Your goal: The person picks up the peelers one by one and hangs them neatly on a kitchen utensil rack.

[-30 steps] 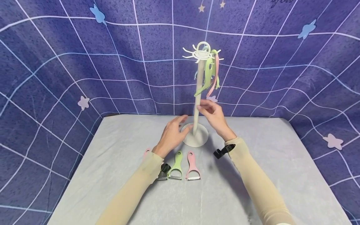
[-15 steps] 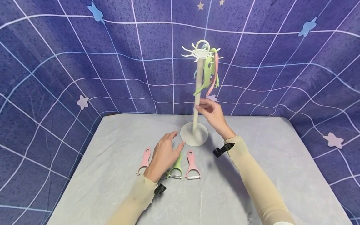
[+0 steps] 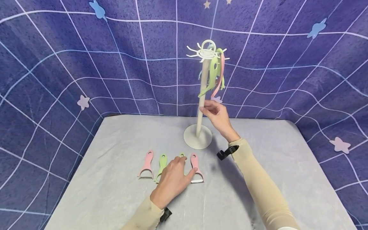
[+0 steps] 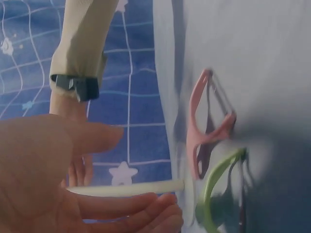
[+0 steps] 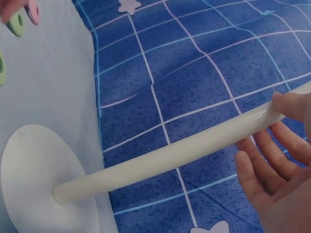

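Observation:
My right hand [image 3: 219, 119] holds the pole of a white hook stand [image 3: 200, 116], thumb on one side and fingers behind it, as the right wrist view shows on the pole [image 5: 170, 156]. The left hand [image 3: 173, 180] hovers low over the peelers on the table, fingers extended and thumb apart. Beneath its fingertips lies a green peeler [image 3: 182, 155], mostly covered in the head view. A pink peeler [image 3: 194, 161] is right by the left thumb. To the left lie another green peeler [image 3: 163, 162], partly hidden by the hand, and another pink peeler [image 3: 148, 159].
From the stand's hooks hang a green peeler [image 3: 213, 75], a pink peeler [image 3: 222, 75] and others partly hidden. Hooks on the stand's left side stick out bare. The round base [image 3: 192, 137] rests on the grey-covered table [image 3: 115, 143], with a blue patterned curtain [image 3: 155, 73] behind.
My left hand has drawn back from beside the stand's base toward the peelers, coming over the green one and uncovering those on the left. The right hand stays on the pole.

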Tool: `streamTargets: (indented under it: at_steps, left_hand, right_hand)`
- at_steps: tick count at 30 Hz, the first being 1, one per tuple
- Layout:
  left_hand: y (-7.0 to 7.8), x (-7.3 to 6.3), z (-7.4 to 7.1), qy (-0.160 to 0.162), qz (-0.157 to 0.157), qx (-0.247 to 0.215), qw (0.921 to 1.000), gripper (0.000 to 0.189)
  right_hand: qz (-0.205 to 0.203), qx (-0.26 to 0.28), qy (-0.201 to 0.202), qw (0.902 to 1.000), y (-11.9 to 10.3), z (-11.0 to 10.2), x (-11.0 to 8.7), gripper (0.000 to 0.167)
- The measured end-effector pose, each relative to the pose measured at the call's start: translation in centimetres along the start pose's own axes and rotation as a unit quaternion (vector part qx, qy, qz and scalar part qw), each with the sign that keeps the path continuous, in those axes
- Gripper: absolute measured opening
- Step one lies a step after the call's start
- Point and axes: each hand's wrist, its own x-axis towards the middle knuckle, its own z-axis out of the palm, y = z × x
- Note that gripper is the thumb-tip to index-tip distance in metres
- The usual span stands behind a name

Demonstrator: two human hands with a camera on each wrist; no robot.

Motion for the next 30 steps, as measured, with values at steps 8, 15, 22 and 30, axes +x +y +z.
streamTargets:
  at_steps: [8, 15, 22, 30]
  left_hand:
    - [0.8, -0.4, 1.4, -0.019, 0.022, 0.031, 0.9991, 0.038]
    - [1.3, 0.2, 2.1, -0.021, 0.018, 0.022, 0.9994, 0.038]
    - [1.3, 0.8, 2.8, -0.03, 0.024, 0.034, 0.9987, 0.039]
    - [1.5, 1.4, 3.4, -0.017, 0.034, 0.052, 0.9979, 0.042]
  right_hand:
    - [0.007, 0.005, 0.001, 1.0, -0.2, 0.1, 0.1, 0.032]
    - [0.008, 0.0, 0.003, 1.0, 0.1, 0.0, 0.2, 0.03]
    - [0.006, 0.007, 0.005, 0.9999, 0.0, 0.0, 0.1, 0.029]
    - [0.01, 0.007, 0.006, 0.9999, 0.1, 0.1, 0.0, 0.028]
